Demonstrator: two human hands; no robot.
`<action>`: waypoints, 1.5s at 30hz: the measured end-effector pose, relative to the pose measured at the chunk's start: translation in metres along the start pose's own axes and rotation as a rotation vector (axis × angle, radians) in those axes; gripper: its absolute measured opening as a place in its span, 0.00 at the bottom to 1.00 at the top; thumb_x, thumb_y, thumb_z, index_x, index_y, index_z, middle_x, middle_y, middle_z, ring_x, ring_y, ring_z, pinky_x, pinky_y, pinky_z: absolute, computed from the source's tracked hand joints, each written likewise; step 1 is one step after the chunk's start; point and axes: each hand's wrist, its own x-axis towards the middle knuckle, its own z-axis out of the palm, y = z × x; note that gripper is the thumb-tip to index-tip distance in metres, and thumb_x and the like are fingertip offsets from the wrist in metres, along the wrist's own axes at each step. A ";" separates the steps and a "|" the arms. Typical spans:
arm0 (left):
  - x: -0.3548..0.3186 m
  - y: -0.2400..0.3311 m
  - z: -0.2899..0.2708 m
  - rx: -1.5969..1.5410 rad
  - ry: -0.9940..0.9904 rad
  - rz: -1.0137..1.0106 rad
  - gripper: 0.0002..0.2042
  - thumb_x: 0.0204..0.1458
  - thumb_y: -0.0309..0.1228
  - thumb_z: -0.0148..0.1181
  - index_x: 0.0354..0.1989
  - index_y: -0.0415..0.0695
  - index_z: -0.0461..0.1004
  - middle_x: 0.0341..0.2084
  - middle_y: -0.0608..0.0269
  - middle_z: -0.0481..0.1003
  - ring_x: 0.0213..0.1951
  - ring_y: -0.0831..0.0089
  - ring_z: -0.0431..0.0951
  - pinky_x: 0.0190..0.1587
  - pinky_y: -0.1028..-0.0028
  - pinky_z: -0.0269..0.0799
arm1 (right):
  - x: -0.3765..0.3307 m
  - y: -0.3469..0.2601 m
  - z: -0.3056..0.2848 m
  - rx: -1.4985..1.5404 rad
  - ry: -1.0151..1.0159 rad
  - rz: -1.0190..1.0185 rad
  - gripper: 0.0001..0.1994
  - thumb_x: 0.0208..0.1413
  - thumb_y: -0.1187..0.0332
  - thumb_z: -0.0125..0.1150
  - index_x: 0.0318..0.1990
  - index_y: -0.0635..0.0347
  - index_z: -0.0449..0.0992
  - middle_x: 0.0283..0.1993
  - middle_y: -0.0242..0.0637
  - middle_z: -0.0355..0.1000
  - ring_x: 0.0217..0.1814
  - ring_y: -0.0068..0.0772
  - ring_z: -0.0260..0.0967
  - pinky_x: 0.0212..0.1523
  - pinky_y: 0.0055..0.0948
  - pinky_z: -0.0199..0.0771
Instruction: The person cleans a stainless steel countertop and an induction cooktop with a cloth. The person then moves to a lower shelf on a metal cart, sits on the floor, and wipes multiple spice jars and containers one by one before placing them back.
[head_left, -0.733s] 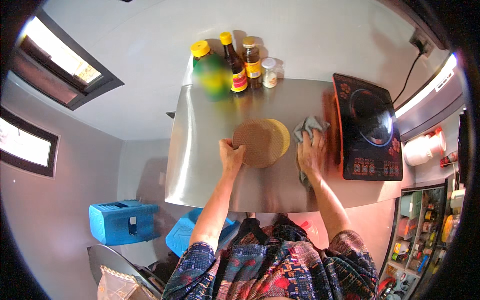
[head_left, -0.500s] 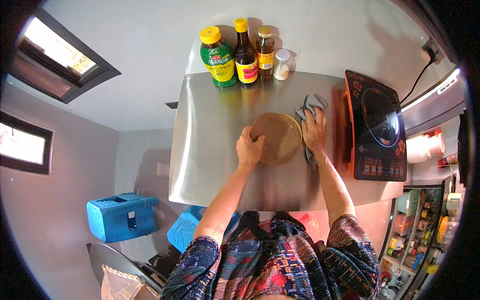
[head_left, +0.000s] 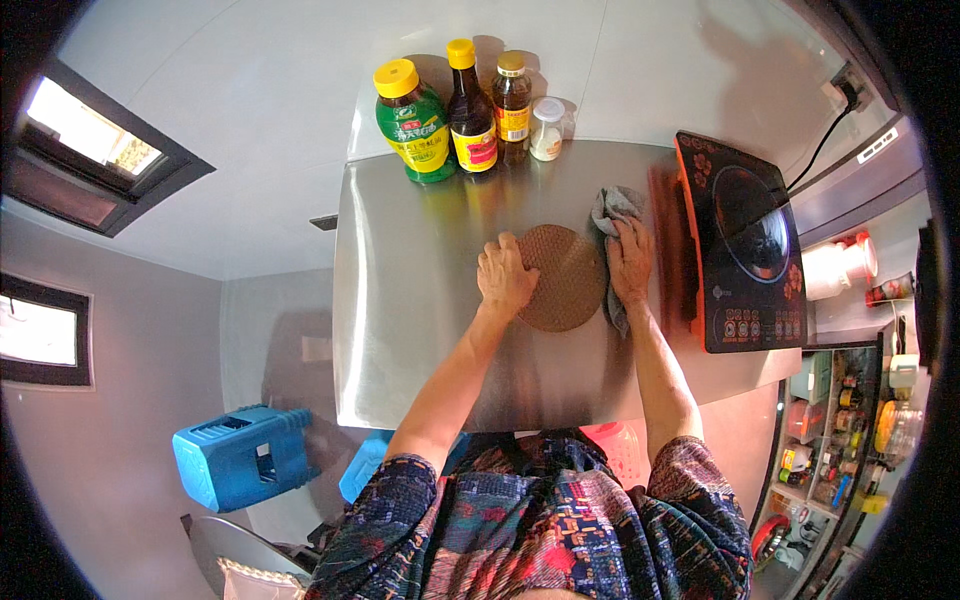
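Note:
A round brown mat (head_left: 566,280) with a honeycomb-like texture lies flat on the stainless steel table (head_left: 420,360). My left hand (head_left: 507,275) is at its left edge, fingers curled and thumb touching the rim. Just right of the mat, a crumpled grey cloth (head_left: 617,204) is under my right hand (head_left: 629,262). The right fingers close over the cloth, and part of it shows below the hand, beside the mat.
Along the back stand a green bottle with yellow cap (head_left: 415,125), two dark sauce bottles (head_left: 472,115) and a small white-lidded jar (head_left: 547,130). At right is a black induction cooker (head_left: 745,245) with its cord (head_left: 825,145). A blue plastic stool (head_left: 245,455) is low left.
The mat has gone from slightly tilted, with its yellowish rim showing, to flat. My left hand has shifted up along its edge and curled. The right hand remains on the cloth.

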 end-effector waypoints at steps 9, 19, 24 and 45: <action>0.013 -0.018 -0.006 -0.925 -0.382 -0.036 0.19 0.46 0.28 0.60 0.48 0.39 0.70 0.39 0.51 0.75 0.43 0.55 0.76 0.43 0.62 0.74 | 0.023 -0.008 0.001 0.354 0.367 0.405 0.20 0.49 0.68 0.60 0.51 0.63 0.68 0.45 0.49 0.68 0.46 0.51 0.64 0.48 0.42 0.64; -0.028 -0.087 -0.018 -1.518 -0.368 -0.155 0.13 0.60 0.29 0.46 0.52 0.40 0.66 0.43 0.59 0.72 0.43 0.66 0.75 0.44 0.64 0.74 | -0.006 -0.181 0.052 0.131 -0.136 -0.247 0.09 0.45 0.69 0.56 0.36 0.52 0.76 0.31 0.41 0.65 0.38 0.46 0.65 0.36 0.44 0.65; -0.033 -0.061 -0.027 -1.691 -0.280 -0.677 0.14 0.60 0.26 0.44 0.53 0.37 0.65 0.45 0.56 0.72 0.45 0.63 0.75 0.45 0.60 0.75 | -0.003 -0.111 0.048 -0.058 -0.043 -0.112 0.12 0.46 0.72 0.58 0.40 0.52 0.76 0.29 0.43 0.65 0.33 0.50 0.65 0.32 0.44 0.66; 0.022 -0.141 -0.084 -1.651 -0.056 -0.413 0.15 0.56 0.25 0.49 0.52 0.36 0.66 0.43 0.56 0.73 0.44 0.63 0.74 0.48 0.64 0.72 | -0.028 -0.089 -0.037 0.365 -0.318 0.290 0.22 0.51 0.72 0.55 0.56 0.61 0.66 0.55 0.50 0.65 0.57 0.47 0.62 0.57 0.37 0.61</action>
